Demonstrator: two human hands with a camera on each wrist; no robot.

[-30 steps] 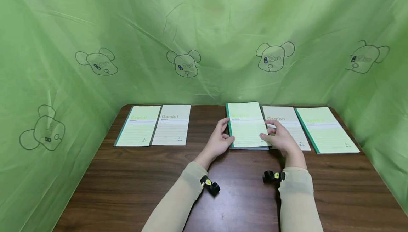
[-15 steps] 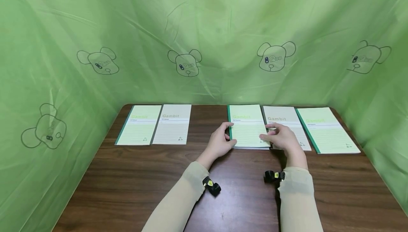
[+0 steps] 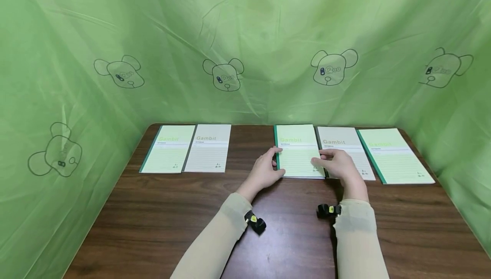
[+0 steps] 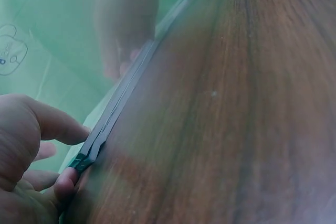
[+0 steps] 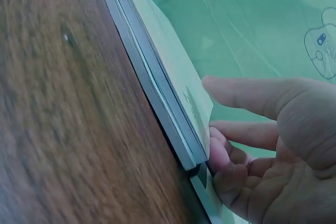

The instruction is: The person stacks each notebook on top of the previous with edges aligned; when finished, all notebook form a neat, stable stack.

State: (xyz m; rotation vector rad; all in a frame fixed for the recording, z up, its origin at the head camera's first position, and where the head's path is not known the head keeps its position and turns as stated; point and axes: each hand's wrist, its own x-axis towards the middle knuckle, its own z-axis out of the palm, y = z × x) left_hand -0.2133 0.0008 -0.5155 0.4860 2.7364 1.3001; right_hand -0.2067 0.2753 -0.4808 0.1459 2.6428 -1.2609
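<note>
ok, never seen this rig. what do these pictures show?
No robot: just a person's bare left hand and right hand. The wide view is from a camera on the head, looking forward and down. The other two are from cameras on the wrists, each watching its own hand's work. On the brown table lie two notebooks at left; at right, a stack of notebooks and, beside it, two more notebooks. Both hands hold the stack by its side edges. Green cloth hangs behind.
</note>
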